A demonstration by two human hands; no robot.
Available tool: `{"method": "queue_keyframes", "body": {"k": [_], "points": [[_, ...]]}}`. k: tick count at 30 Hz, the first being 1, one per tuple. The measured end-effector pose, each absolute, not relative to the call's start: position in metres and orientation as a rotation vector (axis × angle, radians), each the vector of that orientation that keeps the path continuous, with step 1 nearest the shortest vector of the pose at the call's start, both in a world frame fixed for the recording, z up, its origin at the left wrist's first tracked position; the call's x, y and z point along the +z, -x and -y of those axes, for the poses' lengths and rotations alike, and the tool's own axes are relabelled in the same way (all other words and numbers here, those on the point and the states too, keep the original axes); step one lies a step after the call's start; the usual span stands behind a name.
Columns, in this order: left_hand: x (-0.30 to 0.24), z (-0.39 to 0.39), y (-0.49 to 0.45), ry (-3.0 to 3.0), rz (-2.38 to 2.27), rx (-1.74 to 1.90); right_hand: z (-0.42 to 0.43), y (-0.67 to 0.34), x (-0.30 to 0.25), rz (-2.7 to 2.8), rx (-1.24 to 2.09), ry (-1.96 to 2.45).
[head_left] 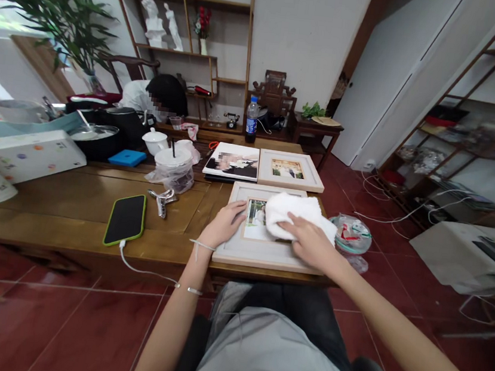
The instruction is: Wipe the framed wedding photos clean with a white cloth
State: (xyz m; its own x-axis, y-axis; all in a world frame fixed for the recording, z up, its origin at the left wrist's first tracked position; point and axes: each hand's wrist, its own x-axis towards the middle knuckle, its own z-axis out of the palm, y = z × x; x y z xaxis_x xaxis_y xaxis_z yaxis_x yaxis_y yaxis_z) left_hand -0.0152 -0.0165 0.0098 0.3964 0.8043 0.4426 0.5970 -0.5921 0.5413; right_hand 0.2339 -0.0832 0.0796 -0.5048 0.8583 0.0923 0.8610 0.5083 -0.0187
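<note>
Cloth lies under right hand, index extended, grip unclear; left hand rests flat-fingered on frame.

You are seated at a long brown wooden table. A pale picture frame lies flat along the edge nearest you, with a second frame just beyond it and a photo book beside that one. Past these, your blue-capped bottle stands upright, its contents dark. Left of the near frame you have a small silvery item – too unclear to identify – and a green-edged phone, plugged into a white cable. Behind them stands a lidded cup with a dark straw, partly wrapped in clear plastic. Further left you find a flat blue box and a white, dotted carton.
</note>
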Motion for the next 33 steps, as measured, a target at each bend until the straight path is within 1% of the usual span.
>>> {"method": "queue_keyframes", "body": {"k": [4,7,10,13,19,21,26,29,33], "points": [[0.010,0.017,0.016,-2.365,-1.236,0.985,0.027,-0.240,0.071,2.543,-0.342,1.501],[0.008,0.016,0.016,-2.368,-1.238,0.972,0.002,-0.236,0.068,2.604,-0.399,1.469],[0.005,0.015,0.016,-2.401,-1.223,0.943,0.003,-0.230,0.067,2.672,-0.355,1.451],[0.002,0.014,0.016,-2.444,-1.205,0.921,0.026,-0.226,0.072,2.754,-0.246,1.381],[0.002,0.014,0.016,-2.440,-1.199,0.927,0.106,-0.226,0.102,2.911,0.184,1.191],[0.003,0.014,0.016,-2.433,-1.194,0.937,0.131,-0.225,0.109,2.902,0.259,1.168],[0.003,0.014,0.016,-2.435,-1.209,0.915,0.151,-0.219,0.103,2.839,0.235,1.198],[0.003,0.014,0.016,-2.440,-1.214,0.909,0.132,-0.219,0.090,2.790,0.188,1.265],[0.001,0.014,0.017,-2.434,-1.206,0.921,0.087,-0.229,0.077,2.694,0.123,1.377]]}}
